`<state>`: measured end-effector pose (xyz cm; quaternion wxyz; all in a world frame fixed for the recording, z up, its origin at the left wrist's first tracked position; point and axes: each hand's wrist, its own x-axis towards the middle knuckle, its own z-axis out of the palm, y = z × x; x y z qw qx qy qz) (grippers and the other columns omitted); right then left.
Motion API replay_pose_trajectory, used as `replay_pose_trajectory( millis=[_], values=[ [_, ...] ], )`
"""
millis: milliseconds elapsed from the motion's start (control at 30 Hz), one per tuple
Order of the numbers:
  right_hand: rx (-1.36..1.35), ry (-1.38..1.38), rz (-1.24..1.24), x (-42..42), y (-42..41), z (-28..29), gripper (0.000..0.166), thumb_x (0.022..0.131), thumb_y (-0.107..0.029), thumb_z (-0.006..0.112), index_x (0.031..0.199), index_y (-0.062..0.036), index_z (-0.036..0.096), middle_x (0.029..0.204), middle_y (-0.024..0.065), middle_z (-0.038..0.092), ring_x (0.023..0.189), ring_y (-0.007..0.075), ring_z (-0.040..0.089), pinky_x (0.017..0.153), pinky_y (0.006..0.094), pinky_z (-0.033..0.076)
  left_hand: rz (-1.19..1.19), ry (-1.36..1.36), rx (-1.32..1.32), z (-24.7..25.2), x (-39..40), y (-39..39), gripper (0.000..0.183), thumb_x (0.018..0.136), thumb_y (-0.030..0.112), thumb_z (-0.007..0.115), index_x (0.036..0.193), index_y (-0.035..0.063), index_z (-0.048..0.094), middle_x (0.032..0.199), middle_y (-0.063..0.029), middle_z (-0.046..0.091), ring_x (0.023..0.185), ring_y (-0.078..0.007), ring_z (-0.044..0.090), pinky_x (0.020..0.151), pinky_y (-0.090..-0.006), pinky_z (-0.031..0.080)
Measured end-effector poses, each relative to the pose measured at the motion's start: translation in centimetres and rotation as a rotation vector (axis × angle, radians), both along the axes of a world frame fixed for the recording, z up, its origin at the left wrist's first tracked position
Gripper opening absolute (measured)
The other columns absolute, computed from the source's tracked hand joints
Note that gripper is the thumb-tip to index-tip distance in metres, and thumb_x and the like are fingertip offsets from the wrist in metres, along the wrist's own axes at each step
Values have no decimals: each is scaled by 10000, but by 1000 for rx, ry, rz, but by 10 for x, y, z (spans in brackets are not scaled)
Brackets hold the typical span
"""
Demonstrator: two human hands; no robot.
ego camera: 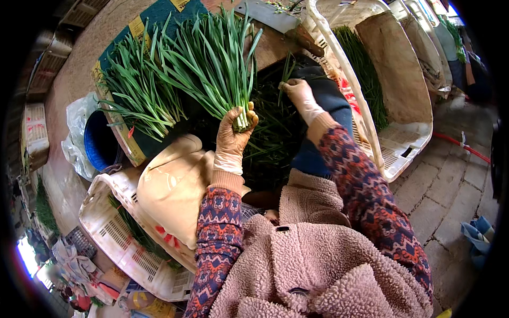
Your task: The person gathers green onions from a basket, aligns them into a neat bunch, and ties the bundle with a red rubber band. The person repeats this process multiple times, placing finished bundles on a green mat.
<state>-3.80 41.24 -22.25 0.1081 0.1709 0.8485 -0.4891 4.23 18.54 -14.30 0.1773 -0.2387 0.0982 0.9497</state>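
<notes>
My left hand [234, 135], in a soiled thin glove, grips a bunch of long green leafy stalks [216, 67], perhaps garlic chives, by its pale cut ends. The leaves fan out away from me. Another pile of these stalks [139, 83] lies to the left on a green-topped board [119, 41]. My right hand [297, 92], gloved too, is raised over my knee, its fingers closed on a few loose green leaves [287, 71]. Below and between my hands lies a dark heap of loose leaves [270, 147].
A white plastic crate [377, 159] with greens stands at my right, another crate [119, 238] at lower left. A broad metal blade [268, 16] with a wooden handle lies beyond my hands. A blue bucket [101, 139] stands left. A red hose [461, 146] crosses the brick floor.
</notes>
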Motion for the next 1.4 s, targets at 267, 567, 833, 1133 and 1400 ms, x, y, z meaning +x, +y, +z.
replay_pose_trajectory(
  millis=[267,567,833,1133,1400],
  values=[
    [-386,-36,310,24,-59,126,242,802,-188,696,902,5,589,736,9,585,617,52,511,529,220,422,-115,94,-60,-10,5,7,250,743,66,683,953,-24,581,1028,-155,608,935,-280,608,882,-436,491],
    [-320,198,76,45,-81,96,497,716,-177,759,1109,14,523,928,139,626,816,180,608,722,293,503,-17,-46,-234,-13,10,6,156,728,38,683,865,16,609,829,-59,622,765,-176,610,675,-277,539],
    [182,691,227,61,-92,115,847,731,-243,754,1370,25,266,1178,188,521,1002,261,559,880,324,458,-92,283,-446,-16,20,7,324,693,164,748,954,45,597,831,-55,614,708,-155,600,637,-278,506],
    [-255,509,251,-33,-103,187,255,788,-219,669,988,-61,662,793,107,641,694,243,626,663,315,507,-232,342,-791,-2,38,16,456,656,86,783,1057,81,564,862,-12,612,708,-106,581,609,-248,491],
    [122,712,130,-8,15,190,174,812,-197,660,888,-42,637,762,64,640,675,155,601,605,271,480,-268,341,-902,20,51,1,568,659,126,815,1144,64,526,997,-11,608,861,-112,577,763,-270,492]
  ],
)
